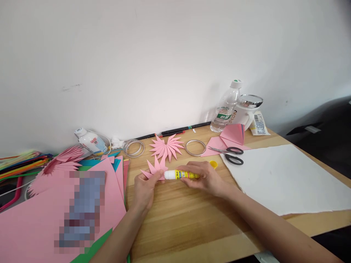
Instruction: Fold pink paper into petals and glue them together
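My left hand (146,188) pinches a small fan of pointed pink folded paper (154,166) over the wooden table. In my right hand (207,177) is a yellow glue stick (179,174), held sideways, its white end against the paper by my left thumb. The glue stick's yellow cap (213,164) lies just beyond my right hand. Behind my hands rests a fuller pink paper starburst (166,147). On either side of it are metal rings, one set (134,148) to the left and another ring (195,147) to the right.
Black-handled scissors (233,155) lie by pink paper pieces (231,136) and a white board (287,179). A water bottle (226,107) and white mug (246,111) stand behind. At left are pink sheets (35,223), a pixelated patch, a white bottle (91,140) and coloured pipe cleaners (22,166).
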The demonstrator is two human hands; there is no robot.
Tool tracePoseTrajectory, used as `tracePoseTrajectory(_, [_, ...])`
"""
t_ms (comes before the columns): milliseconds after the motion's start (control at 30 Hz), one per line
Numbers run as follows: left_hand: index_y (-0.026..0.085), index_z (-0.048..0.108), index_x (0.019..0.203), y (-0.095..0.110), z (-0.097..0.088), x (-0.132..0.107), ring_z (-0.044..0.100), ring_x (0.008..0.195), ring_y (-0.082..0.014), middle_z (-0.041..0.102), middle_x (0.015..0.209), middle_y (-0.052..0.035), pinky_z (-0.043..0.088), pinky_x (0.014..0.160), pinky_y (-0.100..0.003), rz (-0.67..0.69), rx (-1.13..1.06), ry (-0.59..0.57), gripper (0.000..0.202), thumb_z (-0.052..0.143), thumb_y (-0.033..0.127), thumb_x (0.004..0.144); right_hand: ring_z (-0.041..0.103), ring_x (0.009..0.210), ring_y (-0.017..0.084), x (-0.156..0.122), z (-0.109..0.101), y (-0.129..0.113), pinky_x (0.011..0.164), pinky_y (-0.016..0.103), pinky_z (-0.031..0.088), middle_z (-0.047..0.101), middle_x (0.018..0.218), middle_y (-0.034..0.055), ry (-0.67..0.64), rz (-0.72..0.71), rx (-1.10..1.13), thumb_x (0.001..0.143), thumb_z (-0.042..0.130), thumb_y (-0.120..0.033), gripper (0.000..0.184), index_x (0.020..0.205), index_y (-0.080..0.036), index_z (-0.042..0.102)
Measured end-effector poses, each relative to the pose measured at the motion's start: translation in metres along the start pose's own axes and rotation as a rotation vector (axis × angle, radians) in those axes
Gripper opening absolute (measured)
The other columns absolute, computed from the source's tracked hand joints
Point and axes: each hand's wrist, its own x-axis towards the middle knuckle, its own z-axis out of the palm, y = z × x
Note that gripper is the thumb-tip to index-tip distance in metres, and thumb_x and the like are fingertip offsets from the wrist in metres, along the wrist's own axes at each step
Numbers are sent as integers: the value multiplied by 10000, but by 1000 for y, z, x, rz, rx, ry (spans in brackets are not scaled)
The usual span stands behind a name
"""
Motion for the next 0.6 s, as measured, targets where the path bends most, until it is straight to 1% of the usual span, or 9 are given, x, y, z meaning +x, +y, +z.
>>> tracePoseTrajectory(100, [112, 694, 557, 1, 1, -1, 572, 622, -144, 655, 596, -43, 416, 547, -224, 0, 9, -31, 57, 735, 151, 562, 488, 532, 100, 0, 1, 3, 489, 212, 324, 597, 675, 15, 53, 31, -29, 846, 529, -274, 258, 1076, -198, 619])
tracePoseTrajectory(167, [108, 689, 538, 1, 1, -3, 579, 623, -149, 645, 565, -43, 411, 540, -219, -23, 18, -53, 64, 735, 146, 560, 487, 541, 107, 0, 1, 5, 491, 217, 327, 592, 676, 16, 118, 72, -54, 848, 529, -274, 268, 1092, -201, 612])
tracePoseTrajectory(233, [107, 688, 537, 1, 2, -3, 582, 622, -151, 643, 556, -42, 409, 531, -217, -30, 16, -48, 67, 738, 148, 557, 481, 545, 113, 0, 1, 6, 492, 222, 327, 581, 661, 18, 189, 97, -70, 847, 528, -277, 269, 1089, -195, 614])
tracePoseTrajectory(300, [107, 689, 540, 1, 3, -4, 585, 629, -154, 644, 556, -43, 415, 532, -217, -35, 5, -40, 69, 741, 149, 554, 484, 553, 114, 0, 1, 6, 498, 222, 333, 583, 664, 21, 211, 80, -53, 843, 532, -273, 266, 1080, -187, 616])
tracePoseTrajectory(367, [106, 691, 549, 1, 4, -3, 589, 638, -159, 650, 568, -47, 420, 523, -217, -41, -15, -35, 72, 746, 151, 548, 482, 541, 107, 0, 1, 5, 489, 217, 330, 587, 668, 20, 173, 37, -34, 837, 536, -265, 259, 1068, -185, 621])
tracePoseTrajectory(500, [108, 698, 581, 3, 4, -2, 586, 618, -153, 668, 616, -55, 424, 494, -216, -65, -64, -19, 100, 762, 161, 527, 469, 492, 92, -1, 1, 1, 448, 214, 287, 582, 631, 12, 17, -27, -19, 824, 541, -268, 229, 1006, -187, 656])
tracePoseTrajectory(600, [113, 699, 592, 5, 4, -3, 583, 620, -146, 672, 635, -55, 439, 518, -219, -60, -82, -13, 106, 765, 163, 525, 482, 503, 92, -2, 2, 0, 458, 211, 297, 595, 637, 13, -23, -36, 35, 814, 554, -287, 229, 991, -192, 664])
